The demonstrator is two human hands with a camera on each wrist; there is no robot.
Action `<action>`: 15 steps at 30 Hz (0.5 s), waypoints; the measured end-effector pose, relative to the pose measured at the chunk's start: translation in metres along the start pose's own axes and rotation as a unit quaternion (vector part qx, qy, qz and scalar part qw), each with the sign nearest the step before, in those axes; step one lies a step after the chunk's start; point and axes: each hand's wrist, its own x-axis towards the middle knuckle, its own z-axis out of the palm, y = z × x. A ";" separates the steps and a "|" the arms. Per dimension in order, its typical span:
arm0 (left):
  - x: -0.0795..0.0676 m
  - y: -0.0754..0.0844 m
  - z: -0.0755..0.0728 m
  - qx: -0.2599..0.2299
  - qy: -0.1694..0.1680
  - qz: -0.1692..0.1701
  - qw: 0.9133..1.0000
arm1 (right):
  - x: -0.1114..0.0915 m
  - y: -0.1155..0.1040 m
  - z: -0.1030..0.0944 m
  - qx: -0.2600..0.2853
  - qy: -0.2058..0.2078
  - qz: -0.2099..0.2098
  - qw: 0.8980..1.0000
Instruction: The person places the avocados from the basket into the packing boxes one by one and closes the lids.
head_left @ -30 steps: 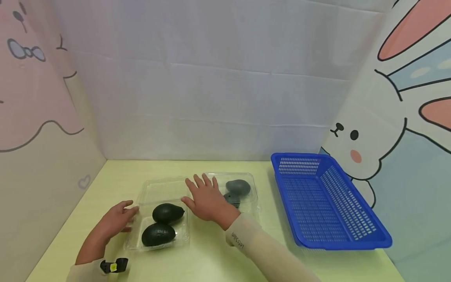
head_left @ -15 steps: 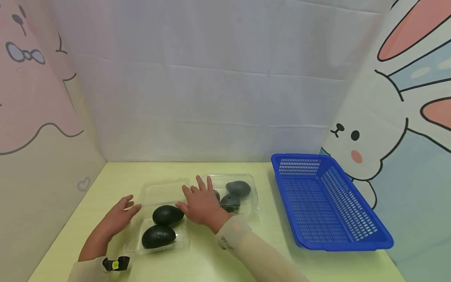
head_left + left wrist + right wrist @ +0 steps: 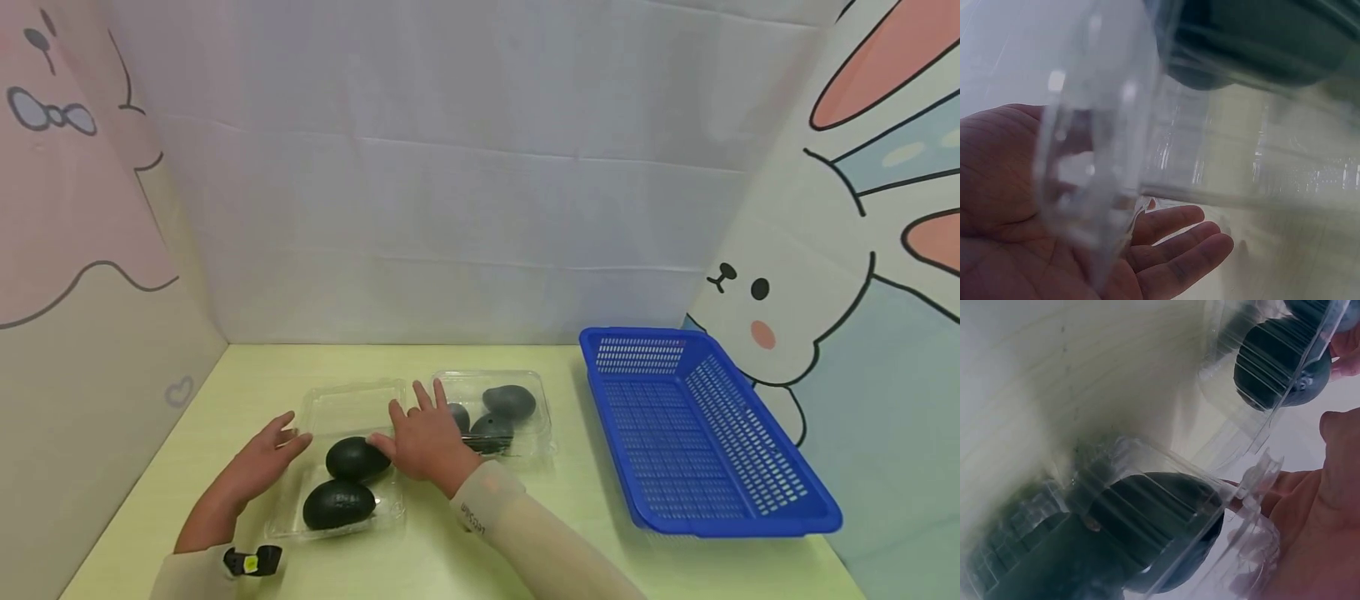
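Observation:
Two dark green avocados (image 3: 339,504) lie in a clear plastic box (image 3: 390,502) whose lid (image 3: 348,408) is folded back away from me. My left hand (image 3: 258,462) is at the box's left side, fingers loosely extended; in the left wrist view the clear wall (image 3: 1094,206) stands in front of its palm. My right hand (image 3: 427,442) hovers between this box and a second one, fingers spread and thumb overlapping the upper avocado (image 3: 348,458). Whether the thumb touches it, I cannot tell. Neither hand grips anything.
To the right, a second clear box (image 3: 468,381) with its lid down holds several avocados (image 3: 510,402), partly behind my right hand. A blue perforated basket (image 3: 731,527) stands at the table's right side. A white cloth wall (image 3: 450,208) closes off the back.
My right hand has moved left, off the second box, until its thumb overlaps the upper avocado. My left hand has shifted slightly right, toward the box with the folded-back lid.

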 end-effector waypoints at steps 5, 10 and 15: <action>0.000 0.002 0.000 -0.004 0.000 0.004 1.000 | 0.002 -0.001 0.000 0.015 -0.003 0.000 1.000; 0.000 0.002 0.000 -0.006 0.000 0.002 1.000 | 0.002 -0.003 -0.002 0.022 -0.009 0.005 1.000; 0.000 0.003 0.001 -0.007 0.002 0.001 1.000 | 0.002 -0.003 -0.003 0.029 -0.013 0.008 0.999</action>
